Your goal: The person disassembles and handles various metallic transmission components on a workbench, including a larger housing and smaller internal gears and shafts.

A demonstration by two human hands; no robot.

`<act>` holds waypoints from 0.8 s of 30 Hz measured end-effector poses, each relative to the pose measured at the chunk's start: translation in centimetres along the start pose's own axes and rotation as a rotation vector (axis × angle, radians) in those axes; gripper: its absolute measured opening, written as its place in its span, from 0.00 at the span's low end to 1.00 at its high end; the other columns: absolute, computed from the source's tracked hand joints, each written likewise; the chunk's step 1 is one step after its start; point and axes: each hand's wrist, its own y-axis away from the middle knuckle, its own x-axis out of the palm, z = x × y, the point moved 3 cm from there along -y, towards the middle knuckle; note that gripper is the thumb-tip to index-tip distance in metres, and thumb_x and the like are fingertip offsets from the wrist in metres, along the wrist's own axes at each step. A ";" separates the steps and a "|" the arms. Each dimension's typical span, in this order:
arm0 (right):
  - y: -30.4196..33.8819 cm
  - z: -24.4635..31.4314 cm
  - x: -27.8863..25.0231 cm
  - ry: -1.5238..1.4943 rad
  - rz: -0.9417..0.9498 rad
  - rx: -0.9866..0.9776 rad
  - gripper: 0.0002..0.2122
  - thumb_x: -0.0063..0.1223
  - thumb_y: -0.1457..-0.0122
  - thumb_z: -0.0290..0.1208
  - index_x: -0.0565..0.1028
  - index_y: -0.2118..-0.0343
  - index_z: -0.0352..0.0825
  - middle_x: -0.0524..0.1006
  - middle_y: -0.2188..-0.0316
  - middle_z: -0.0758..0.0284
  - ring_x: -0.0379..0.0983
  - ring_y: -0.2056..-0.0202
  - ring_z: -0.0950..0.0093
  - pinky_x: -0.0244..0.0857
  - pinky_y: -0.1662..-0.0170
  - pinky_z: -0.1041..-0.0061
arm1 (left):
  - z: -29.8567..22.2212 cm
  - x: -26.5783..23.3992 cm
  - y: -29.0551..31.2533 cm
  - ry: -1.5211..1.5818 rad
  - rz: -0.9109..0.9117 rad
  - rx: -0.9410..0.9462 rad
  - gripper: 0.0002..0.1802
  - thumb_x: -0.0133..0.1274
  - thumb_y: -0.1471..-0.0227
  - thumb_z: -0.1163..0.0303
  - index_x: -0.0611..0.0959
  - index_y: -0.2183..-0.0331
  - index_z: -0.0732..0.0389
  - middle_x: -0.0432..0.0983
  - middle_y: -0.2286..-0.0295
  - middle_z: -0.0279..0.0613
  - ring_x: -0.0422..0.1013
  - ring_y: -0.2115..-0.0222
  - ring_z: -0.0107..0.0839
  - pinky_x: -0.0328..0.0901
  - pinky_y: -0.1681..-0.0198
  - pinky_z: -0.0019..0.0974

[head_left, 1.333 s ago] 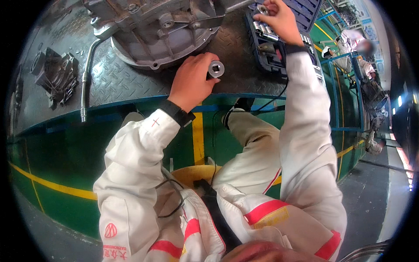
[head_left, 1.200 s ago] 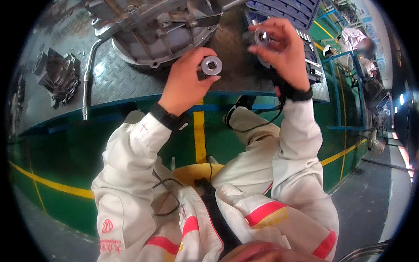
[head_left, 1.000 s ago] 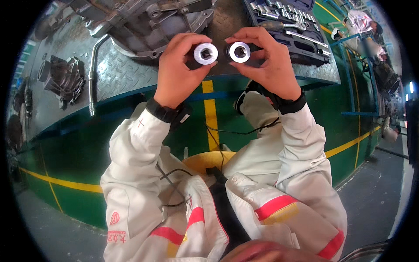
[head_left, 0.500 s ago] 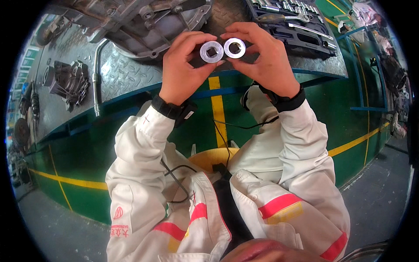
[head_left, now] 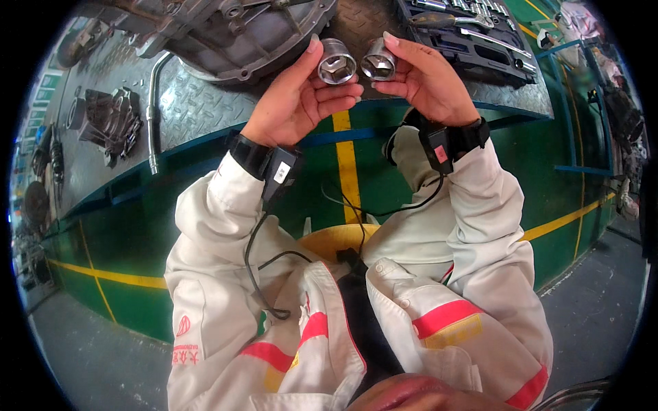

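A shiny metal socket rests in my left hand, held between the thumb and the curled fingers. My right hand grips a second, slightly smaller-looking socket close beside it. Both sockets turn their wide hexagonal openings toward me, with a small gap between them. They are held up over the near edge of the metal workbench. Beyond my right hand lies an open socket set case with sockets and a ratchet in it.
A large cast metal housing takes up the back of the bench. Left of it lie a long bent-handle wrench and a smaller dark metal part. Below me is a yellow stool. Cables hang from both wristbands.
Both sockets have been turned over: their square-holed ends faced me before, and the hexagonal openings do now. My hands rolled with them, and the gap between the sockets has widened.
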 end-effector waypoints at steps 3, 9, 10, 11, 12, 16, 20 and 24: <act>-0.2 -1.1 0.2 -0.231 0.023 0.103 0.15 0.59 0.34 0.36 0.78 0.51 0.30 0.83 0.60 0.63 0.82 0.59 0.72 0.78 0.50 0.75 | 0.4 0.3 0.2 0.195 0.064 0.000 0.27 0.48 0.33 0.46 0.79 0.51 0.61 0.82 0.56 0.45 0.79 0.54 0.39 0.74 0.48 0.41; 0.1 -0.5 2.0 -0.117 -0.078 -0.325 0.17 0.62 0.39 0.20 0.75 0.47 0.29 0.82 0.54 0.59 0.81 0.53 0.70 0.78 0.49 0.72 | 0.2 0.5 0.1 0.185 -0.076 0.207 0.20 0.55 0.35 0.59 0.78 0.48 0.62 0.80 0.53 0.46 0.77 0.50 0.38 0.71 0.44 0.40; 0.3 -0.3 2.4 -0.077 -0.094 -0.376 0.18 0.63 0.41 0.18 0.75 0.46 0.29 0.82 0.54 0.58 0.81 0.53 0.70 0.78 0.49 0.72 | 0.2 0.4 0.1 0.200 -0.085 0.232 0.17 0.57 0.36 0.64 0.78 0.50 0.62 0.81 0.54 0.46 0.77 0.52 0.38 0.72 0.45 0.40; 0.4 -0.4 2.8 0.004 -0.091 -0.427 0.19 0.62 0.40 0.17 0.75 0.46 0.28 0.81 0.52 0.57 0.80 0.52 0.70 0.77 0.48 0.72 | 0.2 0.4 0.1 0.214 -0.095 0.256 0.15 0.59 0.38 0.69 0.79 0.51 0.62 0.81 0.55 0.45 0.78 0.53 0.38 0.73 0.46 0.40; 0.5 -0.6 3.2 0.086 -0.088 -0.478 0.20 0.61 0.40 0.17 0.74 0.45 0.27 0.80 0.50 0.56 0.79 0.50 0.70 0.76 0.47 0.73 | 0.2 0.5 0.2 0.175 -0.122 0.298 0.15 0.60 0.39 0.71 0.79 0.51 0.63 0.81 0.56 0.45 0.78 0.54 0.37 0.74 0.47 0.40; 0.3 -0.7 3.7 0.203 -0.086 -0.566 0.22 0.67 0.46 0.16 0.76 0.47 0.30 0.82 0.51 0.57 0.81 0.52 0.72 0.76 0.47 0.74 | 0.0 1.5 0.8 0.014 -0.215 0.411 0.21 0.65 0.46 0.79 0.78 0.51 0.66 0.81 0.58 0.44 0.78 0.55 0.33 0.75 0.50 0.36; 0.6 -0.4 3.6 0.222 -0.040 -0.530 0.21 0.65 0.43 0.17 0.75 0.46 0.30 0.81 0.49 0.57 0.80 0.51 0.72 0.76 0.47 0.75 | -0.6 1.7 1.2 -0.146 -0.236 0.476 0.25 0.68 0.50 0.80 0.78 0.51 0.66 0.81 0.59 0.44 0.79 0.57 0.30 0.74 0.50 0.32; 0.7 -0.2 3.5 0.210 0.029 -0.538 0.21 0.64 0.42 0.17 0.73 0.45 0.29 0.80 0.48 0.56 0.80 0.50 0.72 0.76 0.47 0.75 | -0.9 1.9 1.5 -0.273 -0.217 0.530 0.26 0.68 0.50 0.79 0.78 0.49 0.65 0.81 0.58 0.43 0.78 0.57 0.30 0.74 0.51 0.32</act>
